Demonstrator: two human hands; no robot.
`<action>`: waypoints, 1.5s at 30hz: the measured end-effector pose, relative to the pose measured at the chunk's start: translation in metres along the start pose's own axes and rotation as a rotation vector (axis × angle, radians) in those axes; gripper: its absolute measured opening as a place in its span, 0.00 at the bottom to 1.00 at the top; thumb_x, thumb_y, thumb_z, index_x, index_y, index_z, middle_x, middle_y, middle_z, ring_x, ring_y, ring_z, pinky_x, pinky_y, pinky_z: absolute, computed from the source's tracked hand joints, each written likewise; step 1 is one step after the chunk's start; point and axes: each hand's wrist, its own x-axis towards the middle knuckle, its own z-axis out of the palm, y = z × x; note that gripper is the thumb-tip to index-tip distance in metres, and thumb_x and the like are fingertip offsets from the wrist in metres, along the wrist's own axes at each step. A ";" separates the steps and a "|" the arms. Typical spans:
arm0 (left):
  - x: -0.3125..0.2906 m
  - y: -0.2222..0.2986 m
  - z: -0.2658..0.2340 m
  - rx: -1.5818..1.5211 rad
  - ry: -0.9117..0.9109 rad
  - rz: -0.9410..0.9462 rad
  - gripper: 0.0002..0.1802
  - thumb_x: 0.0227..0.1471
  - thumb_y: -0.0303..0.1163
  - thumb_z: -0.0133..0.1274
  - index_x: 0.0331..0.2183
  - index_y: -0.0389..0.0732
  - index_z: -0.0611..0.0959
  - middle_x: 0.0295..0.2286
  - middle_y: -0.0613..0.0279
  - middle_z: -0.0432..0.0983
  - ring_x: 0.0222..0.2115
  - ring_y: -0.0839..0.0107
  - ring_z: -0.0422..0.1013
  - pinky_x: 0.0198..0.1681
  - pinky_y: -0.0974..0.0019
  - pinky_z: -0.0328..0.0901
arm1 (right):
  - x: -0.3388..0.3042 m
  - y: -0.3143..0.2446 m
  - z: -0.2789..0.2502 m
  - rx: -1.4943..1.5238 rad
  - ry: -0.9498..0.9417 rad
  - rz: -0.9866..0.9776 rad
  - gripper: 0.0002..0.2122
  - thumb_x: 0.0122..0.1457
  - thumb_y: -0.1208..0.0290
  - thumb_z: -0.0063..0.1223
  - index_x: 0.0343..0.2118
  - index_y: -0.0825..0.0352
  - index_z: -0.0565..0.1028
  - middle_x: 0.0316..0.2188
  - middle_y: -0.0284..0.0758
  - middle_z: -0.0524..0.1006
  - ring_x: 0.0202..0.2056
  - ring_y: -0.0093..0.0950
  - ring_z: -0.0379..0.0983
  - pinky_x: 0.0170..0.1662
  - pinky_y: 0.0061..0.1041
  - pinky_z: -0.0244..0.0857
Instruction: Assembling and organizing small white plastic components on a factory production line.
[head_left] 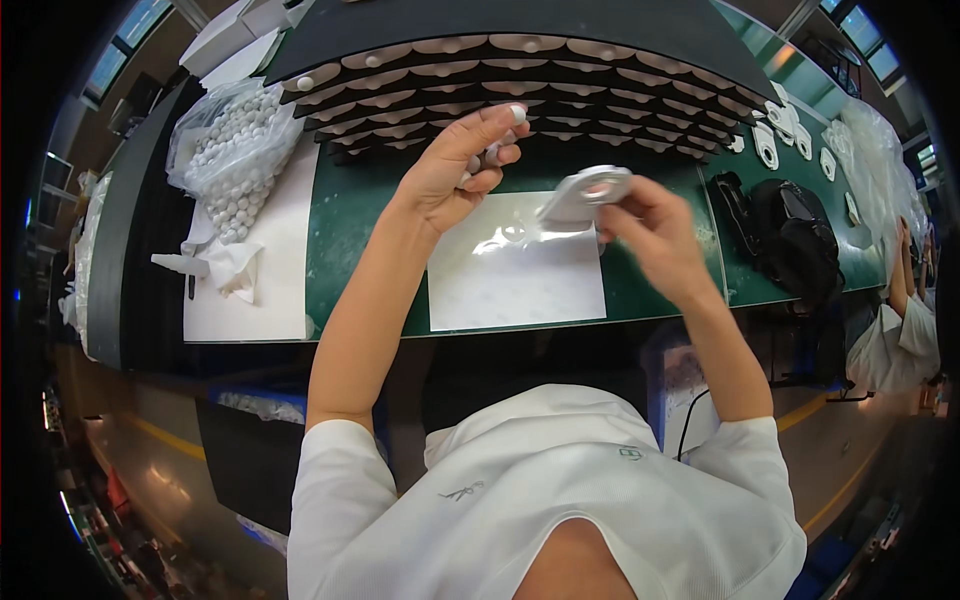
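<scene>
My left hand, raised over the table, is closed around several small white balls; one shows at the fingertips, others between the fingers. To its right, my right hand grips a flat white plastic piece with a rounded end and a ringed round opening. The piece is tilted above a glossy white sheet lying on the green table. My right hand is slightly blurred, and its fingers partly cover the piece's near end.
Stacked black trays at the back hold pale rounded pieces. On the left, a clear plastic bag of white balls lies near crumpled white tissue. A black bag-like object and several white pieces are on the right, beyond them another person's arm.
</scene>
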 end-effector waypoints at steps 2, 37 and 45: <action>0.001 0.001 -0.003 -0.017 -0.001 0.016 0.17 0.53 0.36 0.56 0.41 0.37 0.76 0.32 0.63 0.71 0.25 0.84 0.63 0.13 0.86 0.50 | 0.010 0.009 0.020 0.074 -0.065 0.030 0.07 0.58 0.76 0.49 0.38 0.70 0.72 0.32 0.32 0.75 0.31 0.18 0.71 0.36 0.17 0.66; 0.000 -0.001 0.006 0.075 -0.057 0.025 0.21 0.50 0.24 0.54 0.48 0.37 0.73 0.37 0.64 0.72 0.23 0.85 0.59 0.13 0.85 0.48 | 0.019 0.024 0.028 0.380 0.020 -0.031 0.09 0.61 0.74 0.46 0.44 0.66 0.67 0.36 0.31 0.72 0.38 0.23 0.68 0.44 0.22 0.63; -0.003 -0.010 0.015 0.321 -0.045 -0.037 0.19 0.50 0.28 0.56 0.45 0.36 0.76 0.27 0.69 0.70 0.25 0.84 0.63 0.16 0.85 0.51 | 0.025 0.027 0.014 0.818 0.089 0.061 0.12 0.63 0.68 0.45 0.47 0.63 0.66 0.43 0.30 0.71 0.44 0.21 0.67 0.47 0.25 0.63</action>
